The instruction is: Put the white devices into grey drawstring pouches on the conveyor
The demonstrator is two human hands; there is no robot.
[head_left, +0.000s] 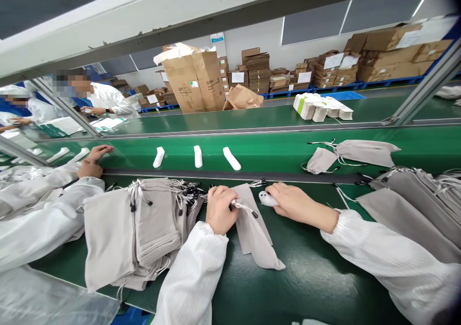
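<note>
My left hand [221, 210] is closed on the gathered top of a grey drawstring pouch [257, 236], whose cord and black toggle show beside the fingers. The pouch's body lies slanted across the green work surface, its lower end toward me. Just right of its mouth, my right hand [293, 201] grips a small white device [267, 199] with dark dots on its rounded end; the rest of that device is hidden under the fingers. Left of my left hand, a stack of flat grey pouches [154, 229] lies with cords and black toggles bunched at the far side.
White devices [198, 156] lie spaced out on the green conveyor belt [270, 152]. Grey pouches [363, 152] rest on the belt at right, near another pouch pile [414, 210]. A co-worker's hands [94, 161] reach over the belt at left. White boxes [322, 108] and a carton [194, 82] stand beyond.
</note>
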